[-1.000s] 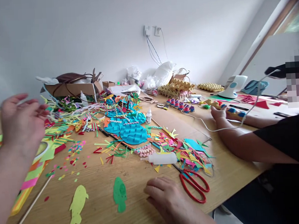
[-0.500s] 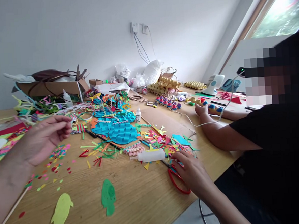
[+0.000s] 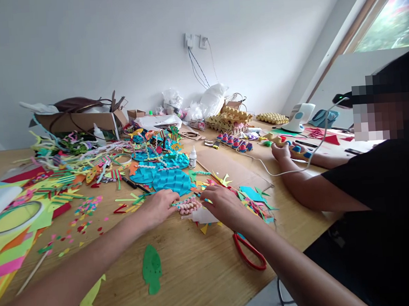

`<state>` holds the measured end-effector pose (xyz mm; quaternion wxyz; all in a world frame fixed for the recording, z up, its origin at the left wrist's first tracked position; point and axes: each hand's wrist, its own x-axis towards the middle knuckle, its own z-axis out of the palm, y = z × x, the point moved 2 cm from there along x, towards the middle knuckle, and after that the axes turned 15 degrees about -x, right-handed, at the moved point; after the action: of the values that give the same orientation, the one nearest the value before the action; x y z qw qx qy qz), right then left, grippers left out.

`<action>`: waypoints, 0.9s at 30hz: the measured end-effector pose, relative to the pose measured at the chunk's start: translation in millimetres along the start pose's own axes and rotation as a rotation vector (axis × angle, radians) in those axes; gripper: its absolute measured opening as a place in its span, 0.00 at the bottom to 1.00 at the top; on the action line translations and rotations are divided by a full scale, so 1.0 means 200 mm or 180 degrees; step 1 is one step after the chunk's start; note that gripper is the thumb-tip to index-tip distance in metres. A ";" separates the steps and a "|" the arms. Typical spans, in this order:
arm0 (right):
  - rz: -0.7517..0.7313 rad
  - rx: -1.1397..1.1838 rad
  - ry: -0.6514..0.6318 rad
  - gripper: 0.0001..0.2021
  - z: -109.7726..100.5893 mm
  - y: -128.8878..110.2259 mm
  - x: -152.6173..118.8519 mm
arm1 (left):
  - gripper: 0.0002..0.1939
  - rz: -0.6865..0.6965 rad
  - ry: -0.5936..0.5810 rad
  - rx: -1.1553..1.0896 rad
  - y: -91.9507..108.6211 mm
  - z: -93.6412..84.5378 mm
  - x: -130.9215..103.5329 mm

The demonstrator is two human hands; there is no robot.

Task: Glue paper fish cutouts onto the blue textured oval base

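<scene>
Flanking the bundle of pink-and-white twisted strands [image 3: 189, 204] in the head view, the left hand [image 3: 161, 205] and right hand [image 3: 223, 204] have loosely curled fingers (I cannot tell whether either grips anything). The bundle lies between them, just beyond the translucent white plastic bottle [image 3: 204, 215]; light, even fingertip pressure should keep its twists uncrushed.

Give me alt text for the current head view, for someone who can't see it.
A person's left hand and right hand are at either side of a pink twisted piece on a cluttered wooden table. Colourful scraps and a blue disc lie beyond, a green fish cutout nearer. A co-worker at right holds an egg-carton strip.
</scene>
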<state>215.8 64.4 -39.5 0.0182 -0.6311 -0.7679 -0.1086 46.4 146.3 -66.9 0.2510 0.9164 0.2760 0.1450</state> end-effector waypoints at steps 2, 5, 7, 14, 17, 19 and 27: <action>0.0043 -0.0027 -0.0043 0.09 0.00 -0.01 0.01 | 0.08 -0.0017 -0.0008 0.0015 -0.01 0.04 0.03; 0.0032 -0.0001 -0.0065 0.09 0.01 -0.01 0.01 | 0.06 -0.0040 0.0024 -0.0074 -0.02 0.07 0.06; 0.0040 0.0026 -0.0012 0.09 0.02 0.00 0.00 | 0.07 -0.0064 0.0099 -0.0225 -0.03 0.07 0.07; 0.0334 0.0384 0.0705 0.08 0.03 0.06 -0.04 | 0.06 -0.0242 0.0513 -0.1306 -0.02 -0.03 0.06; 0.0394 0.0632 0.1192 0.10 -0.02 0.03 -0.06 | 0.08 -0.0345 0.0521 -0.1907 0.00 -0.07 0.02; 0.0319 0.0833 0.1311 0.13 -0.05 -0.01 -0.07 | 0.10 -0.0379 0.0459 -0.2205 0.03 -0.09 -0.03; 0.0097 0.1895 0.1088 0.05 -0.09 -0.19 -0.13 | 0.07 -0.0953 0.0407 -0.3688 0.14 -0.13 -0.30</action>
<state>183.1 28.5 -32.2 0.3316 -0.5821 -0.7423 0.0163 -0.4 101.9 -37.9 0.7102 0.5710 0.2926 0.2898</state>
